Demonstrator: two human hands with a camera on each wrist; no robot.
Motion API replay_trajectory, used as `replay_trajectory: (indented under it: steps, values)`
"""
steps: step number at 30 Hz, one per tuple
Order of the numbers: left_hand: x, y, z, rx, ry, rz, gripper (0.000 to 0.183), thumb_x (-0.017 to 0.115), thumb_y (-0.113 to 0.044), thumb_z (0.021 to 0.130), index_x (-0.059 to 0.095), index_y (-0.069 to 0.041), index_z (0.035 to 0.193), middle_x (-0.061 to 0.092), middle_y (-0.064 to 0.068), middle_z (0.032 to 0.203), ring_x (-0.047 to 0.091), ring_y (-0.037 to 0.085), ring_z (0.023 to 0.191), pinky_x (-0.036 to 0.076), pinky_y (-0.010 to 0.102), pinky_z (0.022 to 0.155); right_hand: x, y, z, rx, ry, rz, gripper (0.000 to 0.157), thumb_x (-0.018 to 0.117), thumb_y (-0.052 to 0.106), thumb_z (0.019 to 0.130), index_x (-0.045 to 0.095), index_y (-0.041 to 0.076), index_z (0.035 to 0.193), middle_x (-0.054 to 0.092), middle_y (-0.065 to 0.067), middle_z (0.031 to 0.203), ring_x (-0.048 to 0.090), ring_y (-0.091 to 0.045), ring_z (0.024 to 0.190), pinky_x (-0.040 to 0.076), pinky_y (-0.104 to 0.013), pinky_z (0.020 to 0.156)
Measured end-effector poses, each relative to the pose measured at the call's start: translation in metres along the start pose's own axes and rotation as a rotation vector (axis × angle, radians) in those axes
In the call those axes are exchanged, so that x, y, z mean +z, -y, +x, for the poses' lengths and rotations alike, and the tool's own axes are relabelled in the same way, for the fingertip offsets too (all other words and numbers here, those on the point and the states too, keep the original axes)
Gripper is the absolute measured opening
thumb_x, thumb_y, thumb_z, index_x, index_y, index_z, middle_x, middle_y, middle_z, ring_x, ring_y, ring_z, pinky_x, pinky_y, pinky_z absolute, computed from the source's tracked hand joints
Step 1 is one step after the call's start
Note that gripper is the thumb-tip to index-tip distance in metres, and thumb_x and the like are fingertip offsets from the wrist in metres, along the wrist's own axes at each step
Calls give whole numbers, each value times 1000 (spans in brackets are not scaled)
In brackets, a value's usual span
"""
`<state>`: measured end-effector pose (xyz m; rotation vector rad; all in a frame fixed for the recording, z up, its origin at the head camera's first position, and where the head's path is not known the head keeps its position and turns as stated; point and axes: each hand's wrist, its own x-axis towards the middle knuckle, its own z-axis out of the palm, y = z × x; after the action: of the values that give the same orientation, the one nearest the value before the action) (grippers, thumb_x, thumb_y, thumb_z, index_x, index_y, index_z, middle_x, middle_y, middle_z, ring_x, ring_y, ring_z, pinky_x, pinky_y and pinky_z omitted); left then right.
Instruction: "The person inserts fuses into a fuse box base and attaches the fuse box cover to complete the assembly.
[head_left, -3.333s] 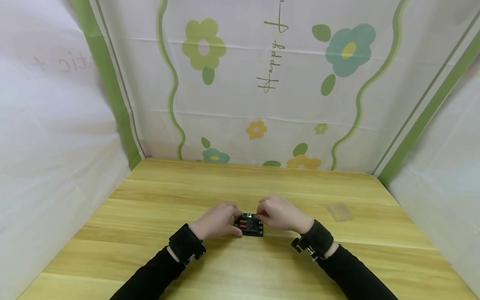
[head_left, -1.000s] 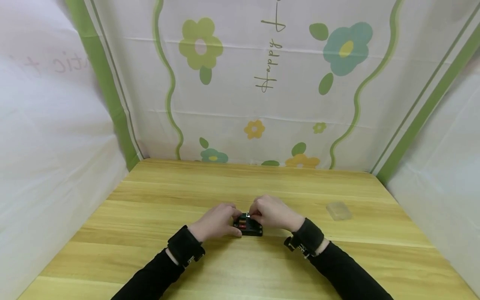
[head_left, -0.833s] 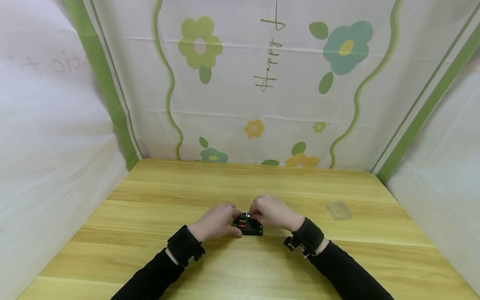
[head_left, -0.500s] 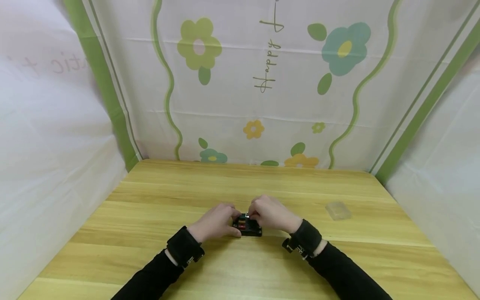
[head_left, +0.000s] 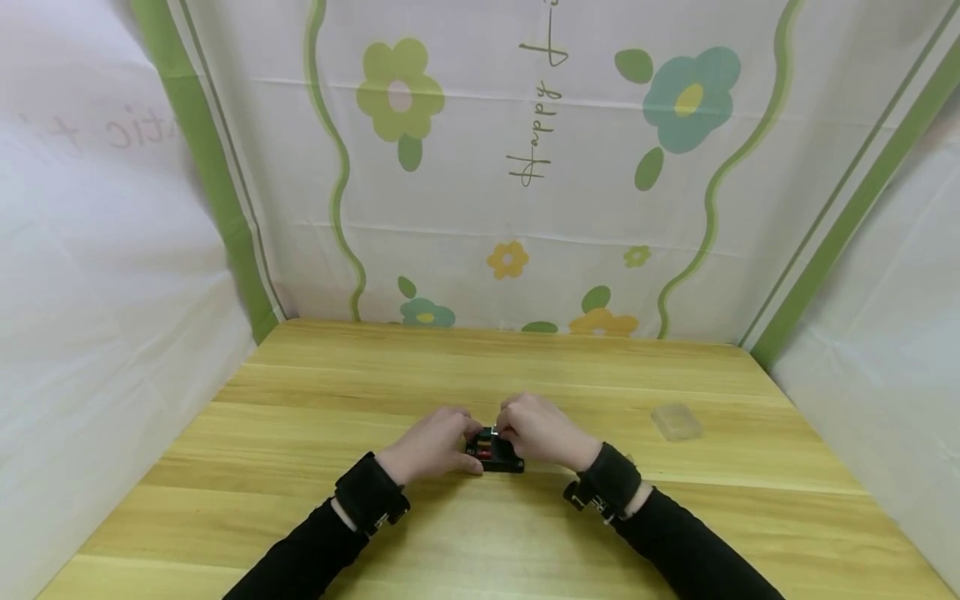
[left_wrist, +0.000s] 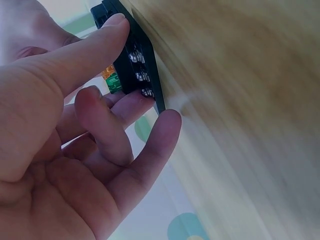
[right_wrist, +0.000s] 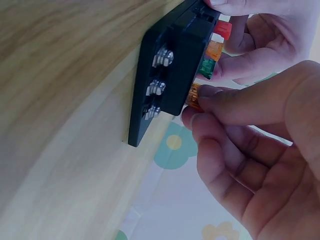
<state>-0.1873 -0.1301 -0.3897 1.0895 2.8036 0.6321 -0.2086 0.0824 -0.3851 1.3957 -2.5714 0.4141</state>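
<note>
Fuse block [head_left: 506,466], black, one: on the wooden table [head_left: 315,392], between the two hands. Left hand [head_left: 435,446], one: gripping the block's left end, thumb on the near edge, fingers at the far side; place unchanged over the last three seconds. Right hand [head_left: 546,432], one: shifted inward over that span, from beside the block's right end to above it, covering part of its right side; thumb and forefinger pinch an amber fuse [right_wrist: 193,96] against the block's top. Significance, as judged: fitting of this fuse appears under way, the left hand serving as clamp; depth of seating cannot be told. Red fuse [right_wrist: 223,30], orange fuse [right_wrist: 215,50], green fuse [right_wrist: 206,69], one each: standing in the row nearer the left hand. Screw terminals [right_wrist: 156,88], three: along the block's right-hand side. Clear piece [head_left: 677,422], possibly a cover: well outside the right hand, unmoved.
</note>
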Motion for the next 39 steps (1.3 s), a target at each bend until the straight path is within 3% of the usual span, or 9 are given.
replay_trajectory:
  steps: [9, 24, 29, 34, 39]
  values:
    - [-1, -2, 1, 15, -3, -7, 37, 79, -30, 77, 69, -10, 107, 56, -3, 87, 45, 10, 71, 36, 23, 62, -1, 2, -2, 21, 9, -23, 28, 59, -7, 81, 55, 14, 63, 38, 5, 65, 28, -7, 57, 23, -18, 51]
    - [1, -3, 1, -5, -4, -3, 38, 79, -33, 76, 69, -12, 106, 56, -4, 88, 45, 10, 73, 37, 24, 64, 0, 2, -5, 0, -25, -59, 36, 58, -8, 80, 41, 18, 61, 27, 6, 65, 21, -7, 57, 18, -19, 52]
    - [1, -3, 2, -21, -1, -10, 41, 79, -33, 76, 69, -11, 109, 57, -4, 90, 46, 10, 73, 37, 23, 63, 3, 1, -9, 11, -41, -58, 36, 59, -8, 79, 43, 19, 62, 31, 6, 64, 24, -6, 57, 21, -18, 53]
    - [0, -2, 3, -9, 0, -4, 34, 79, -32, 76, 70, -12, 102, 57, -4, 88, 46, 10, 72, 38, 23, 63, 6, -2, -11, -11, -70, -82, 29, 63, -5, 81, 55, 17, 65, 36, 8, 64, 29, -5, 56, 25, -18, 53]
    - [0, -1, 2, -3, 3, 10, 30, 79, -33, 76, 70, -14, 97, 57, -5, 86, 47, 10, 72, 38, 23, 64, 6, -2, -11, 7, -29, -78, 17, 65, 2, 84, 66, 16, 76, 47, 9, 71, 42, -3, 60, 35, -15, 57]
